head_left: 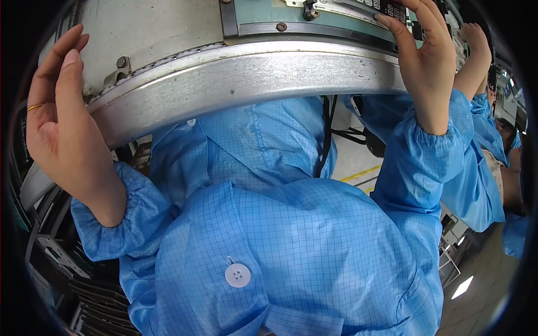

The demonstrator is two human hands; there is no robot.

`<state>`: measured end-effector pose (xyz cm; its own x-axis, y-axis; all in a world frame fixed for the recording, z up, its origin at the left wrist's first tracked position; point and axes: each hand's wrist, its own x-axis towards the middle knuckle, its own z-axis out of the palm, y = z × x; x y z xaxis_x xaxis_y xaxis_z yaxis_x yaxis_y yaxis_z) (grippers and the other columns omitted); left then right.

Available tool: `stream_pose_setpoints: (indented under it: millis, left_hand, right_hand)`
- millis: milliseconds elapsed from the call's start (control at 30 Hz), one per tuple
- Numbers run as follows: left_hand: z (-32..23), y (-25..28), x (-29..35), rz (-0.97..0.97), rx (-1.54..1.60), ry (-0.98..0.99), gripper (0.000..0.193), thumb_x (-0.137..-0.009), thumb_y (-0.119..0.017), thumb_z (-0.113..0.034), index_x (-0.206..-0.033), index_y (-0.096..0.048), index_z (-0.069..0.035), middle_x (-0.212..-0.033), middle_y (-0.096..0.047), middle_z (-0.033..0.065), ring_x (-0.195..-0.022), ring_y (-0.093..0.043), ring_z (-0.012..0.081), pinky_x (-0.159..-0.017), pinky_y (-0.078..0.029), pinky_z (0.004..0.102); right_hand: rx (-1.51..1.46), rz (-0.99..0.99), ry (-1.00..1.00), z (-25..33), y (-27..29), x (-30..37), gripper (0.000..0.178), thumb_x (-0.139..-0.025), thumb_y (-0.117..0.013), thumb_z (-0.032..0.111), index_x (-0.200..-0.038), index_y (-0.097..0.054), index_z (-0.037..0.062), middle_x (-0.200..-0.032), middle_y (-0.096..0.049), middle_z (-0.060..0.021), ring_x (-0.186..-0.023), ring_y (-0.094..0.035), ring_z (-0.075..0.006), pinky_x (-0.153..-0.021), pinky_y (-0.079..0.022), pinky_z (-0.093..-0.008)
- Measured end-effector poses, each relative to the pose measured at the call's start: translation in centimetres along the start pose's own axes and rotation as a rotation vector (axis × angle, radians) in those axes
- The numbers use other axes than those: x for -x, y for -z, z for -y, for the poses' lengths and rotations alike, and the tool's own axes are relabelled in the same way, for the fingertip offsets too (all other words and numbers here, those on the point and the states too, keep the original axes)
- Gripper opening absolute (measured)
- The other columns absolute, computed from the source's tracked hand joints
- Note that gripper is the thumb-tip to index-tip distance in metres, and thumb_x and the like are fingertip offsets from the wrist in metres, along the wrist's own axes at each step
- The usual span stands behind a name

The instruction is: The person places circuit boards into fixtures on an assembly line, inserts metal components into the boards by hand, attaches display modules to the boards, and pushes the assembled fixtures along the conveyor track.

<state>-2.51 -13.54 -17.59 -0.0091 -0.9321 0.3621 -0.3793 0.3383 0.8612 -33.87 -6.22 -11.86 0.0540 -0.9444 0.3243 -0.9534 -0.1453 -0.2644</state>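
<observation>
My left hand (67, 129) is raised at the left, beside the metal rail (246, 75). Its fingers are stretched out, with a thin gold ring on one, and nothing is held. At the upper right my right hand (428, 61) reaches over the rail, thumb and fingers spread apart. The thumb tip lies at the lower edge of a circuit board (367, 12) with dark digit displays; whether it presses on it I cannot tell. Some fingertips run out of the picture at the top. Under the board is a green fixture plate (263, 29) with a dark border and screws.
A grey metal plate (162, 33) with a bolt (122, 61) lies beyond the rail at the left. A co-worker's hand (476, 47) and blue sleeves are close at the right. Dark stacked racks (101, 297) stand at the lower left; cables (328, 134) hang below the rail.
</observation>
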Motion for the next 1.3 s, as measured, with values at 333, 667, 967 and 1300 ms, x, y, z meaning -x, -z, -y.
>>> stream_pose_setpoints:
  millis: [333, 667, 967, 1300]
  left_hand:
    - [0.0, -0.5, 0.1, 0.007, -0.027, -0.006, 0.026, -0.099, -0.059, -0.01, -0.119, -0.068, 0.005, -0.119, -0.071, 0.017, -0.115, -0.066, 0.0228, -0.105, -0.049, 0.0316]
    - [-0.4, -0.4, -0.2, 0.026, -0.071, -0.002, 0.026, -0.1, -0.058, -0.01, -0.118, -0.068, 0.005, -0.118, -0.071, 0.0176, -0.115, -0.067, 0.0232, -0.106, -0.049, 0.0325]
    - [-1.2, -0.8, -0.5, 0.003, -0.038, 0.044, 0.026, -0.101, -0.058, -0.01, -0.119, -0.068, 0.004, -0.118, -0.071, 0.0175, -0.114, -0.067, 0.0233, -0.107, -0.048, 0.0329]
    - [-1.2, -0.5, -0.7, 0.025, -0.077, 0.032, 0.026, -0.101, -0.057, -0.009, -0.12, -0.068, 0.004, -0.119, -0.071, 0.0162, -0.112, -0.066, 0.0203, -0.104, -0.048, 0.0301]
  right_hand:
    - [0.061, 0.003, -0.026, -0.6, -0.1, 0.2, 0.032, -0.075, -0.071, -0.007, -0.106, -0.066, -0.0013, -0.107, -0.064, -0.0147, -0.104, -0.059, -0.0301, -0.094, -0.045, -0.0363]
    - [0.051, -0.021, -0.051, -1.2, 0.2, 0.8, 0.033, -0.077, -0.07, -0.007, -0.109, -0.067, 0.0001, -0.109, -0.065, -0.0149, -0.106, -0.059, -0.0308, -0.095, -0.045, -0.0368]
    - [0.092, -0.046, -0.009, -1.4, 0.4, 0.6, 0.033, -0.077, -0.069, -0.007, -0.109, -0.068, 0.001, -0.111, -0.065, -0.0152, -0.104, -0.059, -0.0328, -0.094, -0.046, -0.0384]
    - [-0.051, -0.127, -0.091, -1.6, 0.6, 1.1, 0.024, -0.088, -0.056, -0.01, -0.105, -0.07, 0.0011, -0.104, -0.062, -0.0129, -0.096, -0.058, -0.0257, -0.087, -0.045, -0.0331]
